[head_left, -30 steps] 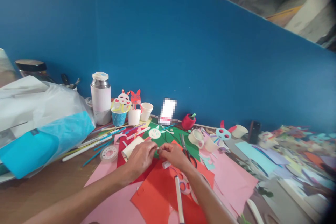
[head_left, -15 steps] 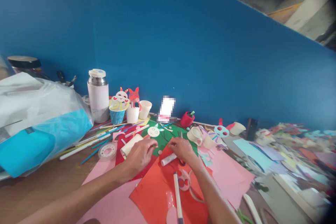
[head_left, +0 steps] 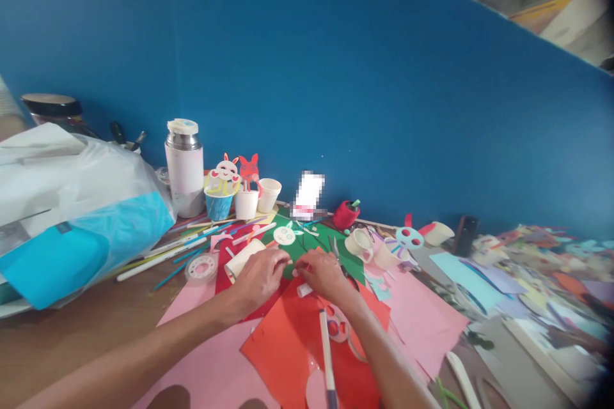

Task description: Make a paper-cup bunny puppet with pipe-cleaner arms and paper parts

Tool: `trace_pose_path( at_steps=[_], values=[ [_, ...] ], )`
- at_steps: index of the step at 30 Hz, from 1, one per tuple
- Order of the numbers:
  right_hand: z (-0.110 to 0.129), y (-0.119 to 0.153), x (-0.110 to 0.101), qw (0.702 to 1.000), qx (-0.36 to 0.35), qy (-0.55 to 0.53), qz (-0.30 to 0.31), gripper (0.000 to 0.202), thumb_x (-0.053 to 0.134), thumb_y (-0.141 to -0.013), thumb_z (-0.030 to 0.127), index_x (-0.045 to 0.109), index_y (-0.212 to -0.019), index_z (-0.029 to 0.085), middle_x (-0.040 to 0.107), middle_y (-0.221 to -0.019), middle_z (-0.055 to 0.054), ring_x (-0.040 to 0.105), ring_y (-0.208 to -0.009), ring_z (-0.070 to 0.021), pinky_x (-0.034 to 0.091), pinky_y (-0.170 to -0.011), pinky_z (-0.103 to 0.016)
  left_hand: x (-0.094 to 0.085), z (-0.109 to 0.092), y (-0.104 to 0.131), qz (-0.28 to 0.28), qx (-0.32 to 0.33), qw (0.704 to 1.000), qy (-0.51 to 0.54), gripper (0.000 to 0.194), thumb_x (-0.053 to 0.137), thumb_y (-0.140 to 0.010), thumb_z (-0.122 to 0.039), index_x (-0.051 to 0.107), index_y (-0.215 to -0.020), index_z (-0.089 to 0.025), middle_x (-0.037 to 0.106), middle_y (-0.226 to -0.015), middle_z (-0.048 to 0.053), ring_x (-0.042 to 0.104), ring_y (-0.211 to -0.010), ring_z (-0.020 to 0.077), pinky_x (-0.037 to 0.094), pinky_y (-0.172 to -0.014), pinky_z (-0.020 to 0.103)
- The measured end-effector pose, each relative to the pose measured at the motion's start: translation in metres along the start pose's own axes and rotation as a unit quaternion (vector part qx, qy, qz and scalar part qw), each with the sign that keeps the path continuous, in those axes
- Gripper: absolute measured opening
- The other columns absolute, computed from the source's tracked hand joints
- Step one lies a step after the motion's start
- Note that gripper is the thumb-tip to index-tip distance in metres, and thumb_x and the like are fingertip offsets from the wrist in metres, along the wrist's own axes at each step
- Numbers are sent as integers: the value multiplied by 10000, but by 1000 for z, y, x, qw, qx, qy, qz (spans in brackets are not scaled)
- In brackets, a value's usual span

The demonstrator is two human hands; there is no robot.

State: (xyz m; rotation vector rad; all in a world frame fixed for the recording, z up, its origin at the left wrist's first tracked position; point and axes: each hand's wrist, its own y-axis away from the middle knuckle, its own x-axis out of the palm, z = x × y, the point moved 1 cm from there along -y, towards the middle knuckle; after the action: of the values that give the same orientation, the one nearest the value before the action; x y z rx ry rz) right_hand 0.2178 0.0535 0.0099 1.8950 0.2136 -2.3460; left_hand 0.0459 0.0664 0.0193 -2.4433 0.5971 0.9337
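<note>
My left hand (head_left: 263, 273) has its thumb and fingertips pressed together, beside a cream paper cup (head_left: 244, 258) lying on its side. Close to its right, my right hand (head_left: 319, 270) is pinched too, its fingertips over a small pale round piece. What either pinch holds is too small to make out. A white rabbit face cutout (head_left: 286, 234) lies on green paper just beyond the hands. Under the right hand a white glue stick (head_left: 304, 290) rests on orange paper (head_left: 273, 348). Scissors (head_left: 341, 259) lie right of that hand, and a white marker (head_left: 327, 358) lies nearer me.
At the back left stand a thermos (head_left: 185, 169), a blue cup (head_left: 219, 206) and white cups with paper figures. A tape roll (head_left: 201, 267) and pens lie left. More cups, a blue face cutout (head_left: 409, 238) and coloured papers spread right. A plastic bag (head_left: 96, 204) fills the far left.
My right hand has moved left, closer to my left hand, uncovering more of the scissors. The whole view has shifted slightly.
</note>
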Motion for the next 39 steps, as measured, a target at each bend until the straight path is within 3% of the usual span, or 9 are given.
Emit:
trace_pose_path(
  at_steps=[11, 28, 36, 39],
  values=[
    [-15, -2, 8, 996, -67, -29, 42, 240, 544, -733, 159, 653, -907, 283, 640, -863, 8, 553, -856, -154, 354, -754, -241, 2, 1, -1, -7, -4, 1000, 11, 248, 381, -799, -154, 625, -839, -175, 654, -839, 57, 566, -784, 175, 400, -697, 273],
    [-11, -8, 17, 991, -127, 39, -28, 153, 497, -832, 209, 648, -805, 216, 620, -800, -30, 514, -794, -164, 334, -732, -260, -1, 0, -1, -4, 0, 1000, 0, 246, 372, -785, -139, 612, -826, -170, 636, -793, 40, 548, -708, 153, 373, -636, 247],
    [-16, -9, 18, 991, -128, -9, -33, 147, 563, -804, 265, 630, -932, 239, 628, -846, -17, 530, -830, -167, 347, -739, -267, 0, 1, -1, -11, 4, 1000, 0, 243, 374, -788, -128, 611, -826, -166, 636, -789, 38, 552, -701, 147, 366, -631, 241],
    [-16, -9, 19, 991, -125, -26, -30, 101, 586, -782, 240, 634, -870, 227, 621, -818, -16, 529, -813, -161, 355, -730, -261, 0, 1, -1, -10, 2, 1000, -2, 238, 375, -786, -127, 608, -818, -167, 635, -779, 38, 550, -692, 145, 363, -624, 237]
  ],
)
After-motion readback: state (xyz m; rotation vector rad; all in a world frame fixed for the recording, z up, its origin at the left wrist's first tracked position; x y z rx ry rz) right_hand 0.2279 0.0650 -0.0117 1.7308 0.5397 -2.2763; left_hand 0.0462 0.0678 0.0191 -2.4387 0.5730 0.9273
